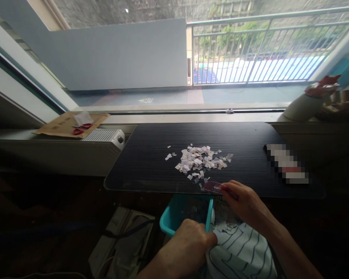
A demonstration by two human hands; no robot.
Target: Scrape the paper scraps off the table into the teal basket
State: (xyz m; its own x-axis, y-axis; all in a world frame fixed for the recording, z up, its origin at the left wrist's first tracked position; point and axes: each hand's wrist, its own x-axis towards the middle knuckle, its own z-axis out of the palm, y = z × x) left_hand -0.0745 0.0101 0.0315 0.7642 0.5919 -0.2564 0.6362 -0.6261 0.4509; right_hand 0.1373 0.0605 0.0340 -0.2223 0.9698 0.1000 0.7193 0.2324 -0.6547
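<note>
My right hand (pixel 240 195) is closed on one end of a thin, see-through pink piece (pixel 212 187) with a rounded end; its exact kind I cannot make out. That piece lies at the near edge of the dark tabletop (pixel 139 162), touching or very close to a few scraps. Beyond it spreads a loose heap of small white paper scraps (pixel 196 159). My left hand (pixel 190 240) is closed on the near side of a teal plastic bin (pixel 167 223), held just below the table edge. Some scraps show dimly inside the bin.
More scraps rest on striped cloth (pixel 241 248) over my lap. A blurred-out flat object (pixel 287 164) lies at the table's right. Red-handled scissors (pixel 82 129) sit on a brown envelope (pixel 64 123) by a white radiator (pixel 104 135). A pale vase-like object (pixel 299 104) stands far right.
</note>
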